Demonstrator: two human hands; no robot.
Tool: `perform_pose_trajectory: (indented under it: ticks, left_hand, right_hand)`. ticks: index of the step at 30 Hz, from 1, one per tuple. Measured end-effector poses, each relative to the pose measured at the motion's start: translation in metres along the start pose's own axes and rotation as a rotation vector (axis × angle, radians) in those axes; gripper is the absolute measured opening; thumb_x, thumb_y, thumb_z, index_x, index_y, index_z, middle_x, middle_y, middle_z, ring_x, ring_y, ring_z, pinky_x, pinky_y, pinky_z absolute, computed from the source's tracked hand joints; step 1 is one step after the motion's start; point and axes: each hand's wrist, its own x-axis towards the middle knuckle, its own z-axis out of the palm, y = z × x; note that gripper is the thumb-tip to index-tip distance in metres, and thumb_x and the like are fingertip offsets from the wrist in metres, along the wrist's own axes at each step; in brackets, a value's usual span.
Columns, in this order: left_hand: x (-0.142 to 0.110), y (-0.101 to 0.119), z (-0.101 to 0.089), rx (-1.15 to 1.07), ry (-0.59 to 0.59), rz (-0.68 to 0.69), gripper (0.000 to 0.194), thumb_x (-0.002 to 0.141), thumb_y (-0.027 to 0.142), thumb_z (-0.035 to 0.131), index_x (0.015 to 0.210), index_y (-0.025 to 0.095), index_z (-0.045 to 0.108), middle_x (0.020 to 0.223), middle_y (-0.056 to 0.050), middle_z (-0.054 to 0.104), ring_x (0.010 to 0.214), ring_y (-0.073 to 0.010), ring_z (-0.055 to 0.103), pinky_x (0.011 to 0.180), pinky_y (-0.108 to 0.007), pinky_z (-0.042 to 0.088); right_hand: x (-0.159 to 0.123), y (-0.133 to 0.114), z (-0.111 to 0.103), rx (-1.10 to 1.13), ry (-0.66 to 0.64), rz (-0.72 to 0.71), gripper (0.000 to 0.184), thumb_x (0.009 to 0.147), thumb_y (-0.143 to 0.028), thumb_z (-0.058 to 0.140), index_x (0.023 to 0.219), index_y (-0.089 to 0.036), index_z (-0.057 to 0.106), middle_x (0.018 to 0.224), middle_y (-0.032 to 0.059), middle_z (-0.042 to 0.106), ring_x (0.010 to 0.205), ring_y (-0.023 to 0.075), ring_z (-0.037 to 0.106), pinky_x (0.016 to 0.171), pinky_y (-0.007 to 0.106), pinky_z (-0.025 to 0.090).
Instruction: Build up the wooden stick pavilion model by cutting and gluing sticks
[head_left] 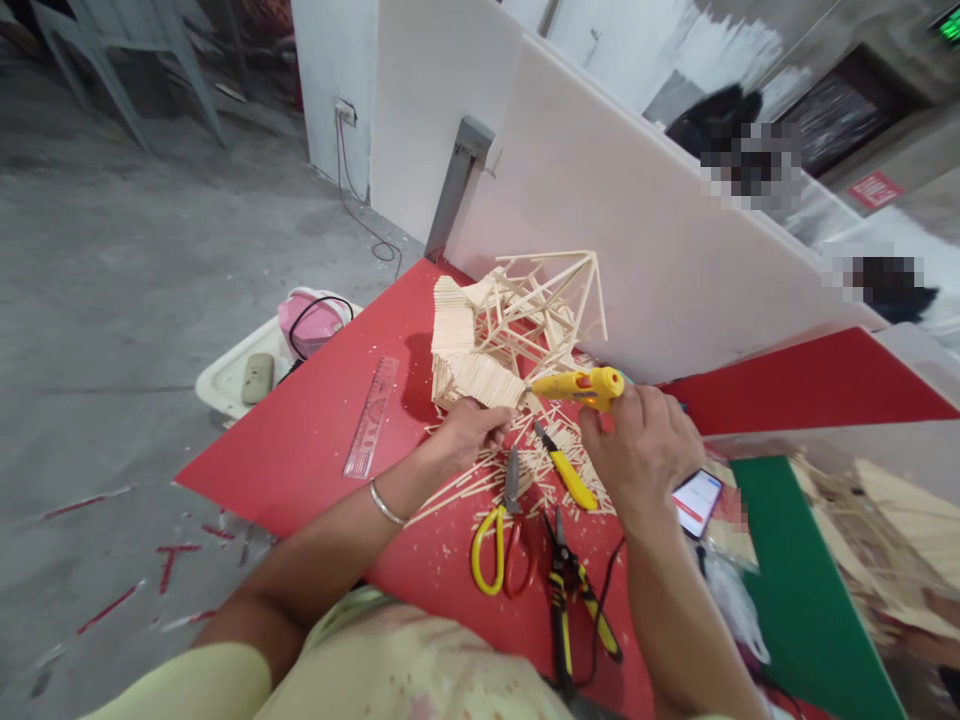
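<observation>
My right hand [649, 440] is wrapped round a yellow hot glue gun [577, 385], its nozzle pointing left at the edge of a model made of thin wooden sticks [480, 375]. The model has stepped, layered walls and an open stick frame rising at its far right side. At the model's near edge is my left hand [476, 430], with fingers closed in a pinch; what they hold, if anything, is too small to make out. Loose wooden sticks [544, 460] lie scattered below both hands. Among them is a yellow utility knife [570, 475].
Scissors [502, 540] and pliers [574, 590] lie near my body on the red table [322, 430]. A clear ruler [371, 415] lies left of the model. A phone [697, 500] is by my right wrist. A white partition [600, 220] stands behind.
</observation>
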Motion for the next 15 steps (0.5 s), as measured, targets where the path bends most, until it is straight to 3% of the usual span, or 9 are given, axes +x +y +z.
perform_pose_trajectory:
  ticks: [15]
  left_hand:
    - [-0.0007,0.0019,0.0002,-0.09,-0.052,-0.013,0.022,0.069,0.028,0.075,0.06,0.013,0.061,0.051,0.0,0.058,0.041,-0.0068,0.048,0.042,-0.021,0.034]
  right_hand:
    - [-0.0024,0.0004,0.0013,0.041,-0.018,0.02,0.023,0.088,-0.033,0.055,0.102,-0.016,0.061,0.088,0.0094,0.065,0.079,0.0218,0.054,0.066,0.034,0.031]
